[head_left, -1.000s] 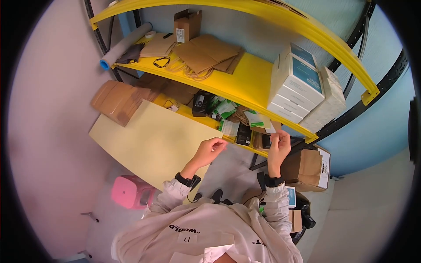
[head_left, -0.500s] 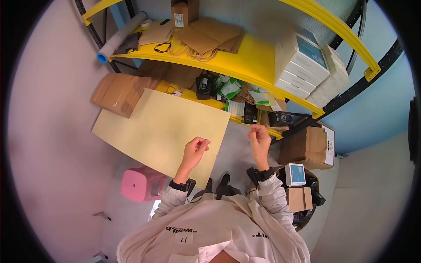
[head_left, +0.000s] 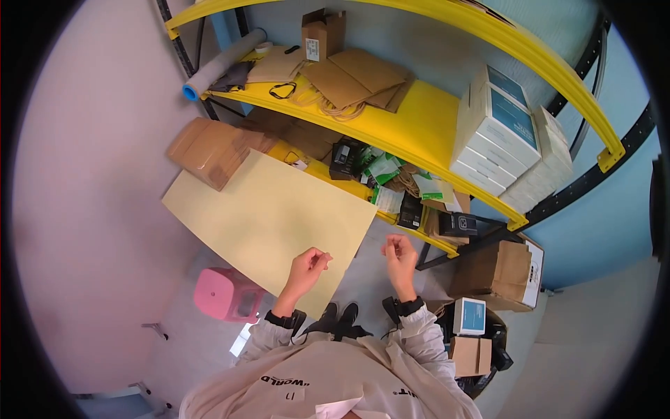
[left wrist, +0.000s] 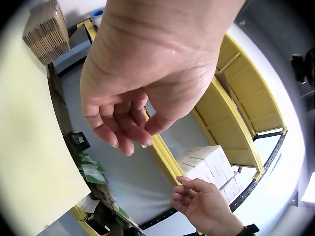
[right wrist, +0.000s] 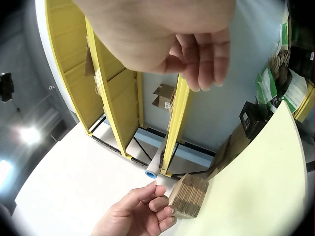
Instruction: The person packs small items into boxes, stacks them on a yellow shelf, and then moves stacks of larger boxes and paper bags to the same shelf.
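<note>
My left hand (head_left: 306, 272) hovers over the near right corner of a pale yellow tabletop (head_left: 258, 216), its fingers loosely curled around nothing. Level with it, my right hand (head_left: 400, 262) hangs above the floor just past the table's edge, also loosely bent and without any object. A gap separates the two hands. In the left wrist view, the left palm and fingers (left wrist: 125, 125) show no object. The right wrist view likewise shows bare right fingers (right wrist: 204, 61). Nearest the right hand are black boxes (head_left: 410, 211) on the lower shelf.
A yellow shelf (head_left: 433, 112) beyond the table bears flat paper bags (head_left: 356, 77) and stacked white boxes (head_left: 497, 133). Bundled cardboard (head_left: 209, 157) sits on the table's far left. A pink stool (head_left: 218, 293) stands at left; cartons (head_left: 495, 276) and a filled bin (head_left: 499, 335) are at right.
My right hand has come away from the lower shelf, moving left and back toward my body. The left hand has shifted slightly left and back over the table. The head view has also shifted.
</note>
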Demonstrator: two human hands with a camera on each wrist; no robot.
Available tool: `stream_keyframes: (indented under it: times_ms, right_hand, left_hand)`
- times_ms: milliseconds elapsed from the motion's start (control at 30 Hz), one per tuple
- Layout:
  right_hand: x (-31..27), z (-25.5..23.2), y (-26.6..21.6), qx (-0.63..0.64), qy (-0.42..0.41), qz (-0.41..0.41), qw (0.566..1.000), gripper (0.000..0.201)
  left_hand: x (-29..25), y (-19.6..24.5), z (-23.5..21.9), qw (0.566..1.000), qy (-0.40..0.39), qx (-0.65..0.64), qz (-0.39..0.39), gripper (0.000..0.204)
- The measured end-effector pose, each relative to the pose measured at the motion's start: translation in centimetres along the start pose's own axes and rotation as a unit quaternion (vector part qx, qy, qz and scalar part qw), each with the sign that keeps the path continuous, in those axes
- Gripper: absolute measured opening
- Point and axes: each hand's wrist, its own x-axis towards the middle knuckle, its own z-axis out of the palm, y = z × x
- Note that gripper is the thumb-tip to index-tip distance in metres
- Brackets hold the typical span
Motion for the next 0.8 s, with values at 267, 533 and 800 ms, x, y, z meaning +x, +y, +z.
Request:
stream_keyframes:
  times_ms: [267,533,800]
  right_hand:
    - [1.5,1.7,0.2,0.037,-0.028,0.004,0.999,0.009]
    - [2.1,6.8,-0.1,0.063,-0.067,0.027,0.995,0.011]
    - [0.0,14.5,-2.4,0.056,-0.02,0.003,0.998,0.01]
  left_hand:
    - [-0.6,0.9,-1.7,0.999,0.033,0.001,-0.009,0.019]
    - [-0.8,0.3,-6.2,0.998,0.055,0.008,0.013,0.019]
    - [1.5,-0.7,-14.6,1.0,0.008,-0.004,0.012,0.02]
